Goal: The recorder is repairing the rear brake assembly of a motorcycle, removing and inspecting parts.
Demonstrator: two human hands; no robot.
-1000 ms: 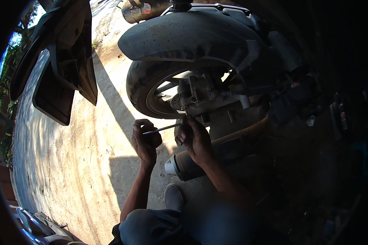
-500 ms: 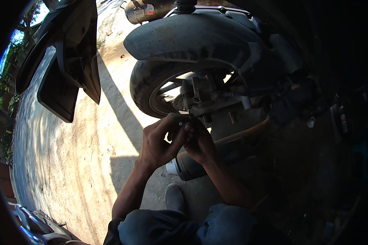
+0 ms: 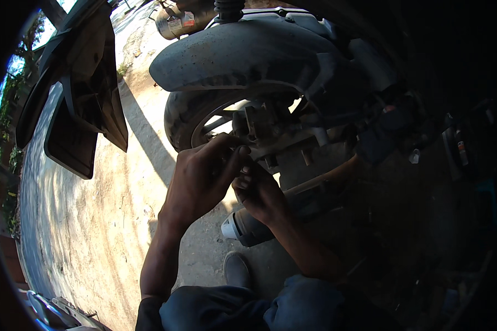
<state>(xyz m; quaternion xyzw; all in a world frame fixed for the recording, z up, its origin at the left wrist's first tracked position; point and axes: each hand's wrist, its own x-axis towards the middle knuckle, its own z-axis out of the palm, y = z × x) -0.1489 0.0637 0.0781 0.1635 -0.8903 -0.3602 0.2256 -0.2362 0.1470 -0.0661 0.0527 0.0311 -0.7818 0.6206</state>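
My left hand (image 3: 201, 175) reaches up to the rear wheel area of a motorcycle. Its thumb and index finger are pinched together just below the brake caliper (image 3: 254, 122). Whatever lies between them is too small and dark to name. Close against it on the right, my right hand (image 3: 262, 196) has its fingers curled in, and its grip is hidden in shadow. Beyond both hands is the black tyre (image 3: 175, 118), under a dusty grey mudguard (image 3: 221, 60).
An exhaust muffler (image 3: 255, 229) with a pale end cap lies below my hands. A dark tail piece (image 3: 85, 105) hangs at the left over sunlit ground (image 3: 110, 220). A tan cylinder (image 3: 185, 21) sits at the far side. My shoe (image 3: 237, 269) rests on the concrete.
My left hand has moved up and left, toward the caliper, and my right hand has slipped slightly lower beside it. The small shiny ring-like piece between my fingers no longer shows. The view has shifted slightly.
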